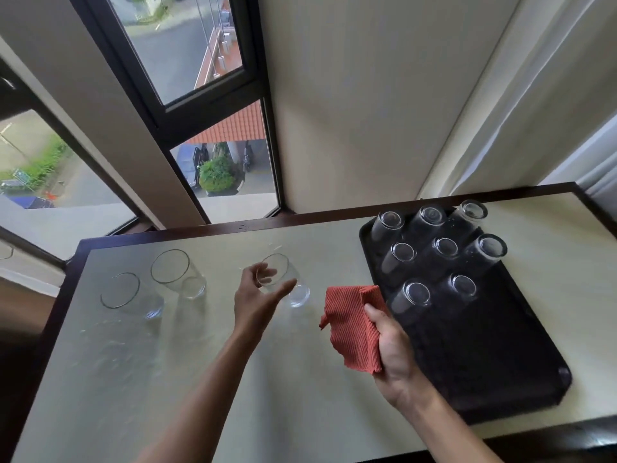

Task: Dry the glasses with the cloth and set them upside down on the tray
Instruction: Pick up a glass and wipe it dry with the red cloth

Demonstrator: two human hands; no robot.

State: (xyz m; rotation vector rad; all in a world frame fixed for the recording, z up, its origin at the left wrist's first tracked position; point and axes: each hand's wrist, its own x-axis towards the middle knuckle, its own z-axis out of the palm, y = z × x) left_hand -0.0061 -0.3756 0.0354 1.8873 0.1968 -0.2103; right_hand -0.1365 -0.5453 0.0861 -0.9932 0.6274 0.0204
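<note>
Left of the black tray (500,345), three upright glasses (177,272) stand on the desk (200,379), and eight upside-down glasses (444,248) sit on the tray.

The eight fill the far end of the tray in rows of three, three and two. All the glasses are clear, tall and plain, with thick bottoms. The left hand (257,299) is loose, with its fingers spread at the nearest glass (295,289) to the tray; I cannot tell if it touches. The right hand (394,342) grips one red bumpy cloth (354,325) just left of the tray's near side.
</note>
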